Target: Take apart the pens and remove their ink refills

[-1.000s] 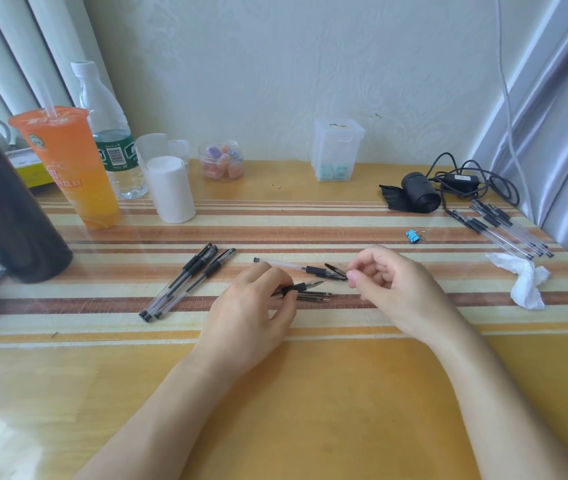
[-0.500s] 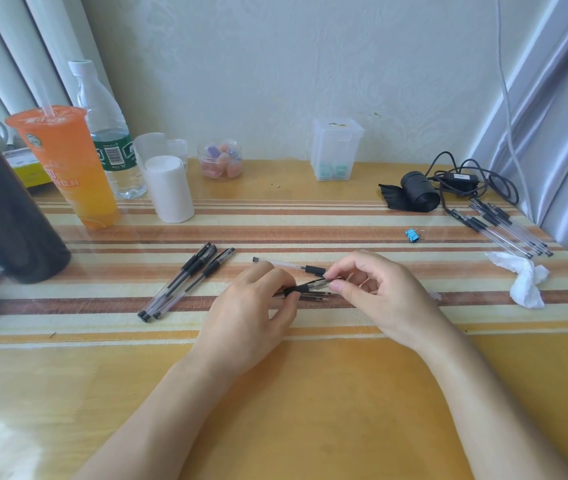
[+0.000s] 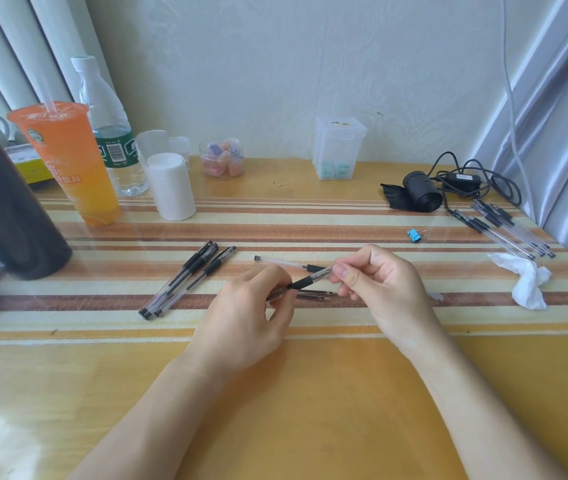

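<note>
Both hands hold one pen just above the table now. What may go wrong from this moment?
1. The left hand and the right hand pinch the pen from opposite sides. If it comes apart suddenly, a small part may jump out and roll away over the glossy table.
2. The loose refills lie directly under the hands. A hand coming down may scatter them, and perhaps smear ink.

Pen count, plus desk bits
3 capped pens (image 3: 185, 278) at left, 1 held pen (image 3: 302, 282), 1 loose pen (image 3: 282, 263) behind; approx 2 refills (image 3: 313, 295); right pile (image 3: 504, 228) uncountable; 1 cup (image 3: 68, 161), 1 bottle (image 3: 113, 133), 1 clip (image 3: 413, 235).
</note>
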